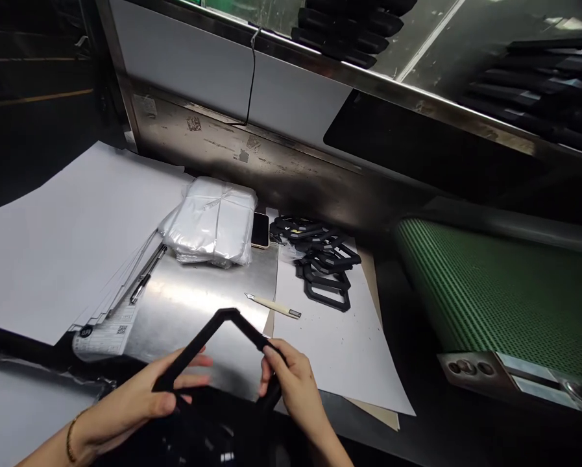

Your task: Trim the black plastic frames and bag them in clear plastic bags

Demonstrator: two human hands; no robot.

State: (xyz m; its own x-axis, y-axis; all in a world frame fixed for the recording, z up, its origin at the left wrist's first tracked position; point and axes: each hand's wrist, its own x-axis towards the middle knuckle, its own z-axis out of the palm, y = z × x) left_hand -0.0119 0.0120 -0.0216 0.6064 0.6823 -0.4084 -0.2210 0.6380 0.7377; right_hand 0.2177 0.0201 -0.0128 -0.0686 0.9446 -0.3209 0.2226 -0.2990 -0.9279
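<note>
Both hands hold one black angular frame point(198, 344) above the near edge of the metal table. Its left side lies in the crook of my left hand point(135, 395), thumb in front and fingers stretched out behind. My right hand point(293, 383) pinches the frame's right side between thumb and fingers. The lower part of the frame is hard to make out against the dark background. Beyond the hands, a cream-handled craft knife point(274, 305) lies on the table. A pile of similar black frames point(320, 253) rests on white sheets point(339, 350) to the right.
A tied stack of clear plastic bags point(213, 220) sits beside a phone point(260, 230). Large white sheets point(91, 220) and a pen point(142, 285) are at left. A green conveyor belt point(505, 305) runs at right. Black parts point(349, 29) lie on the raised shelf behind.
</note>
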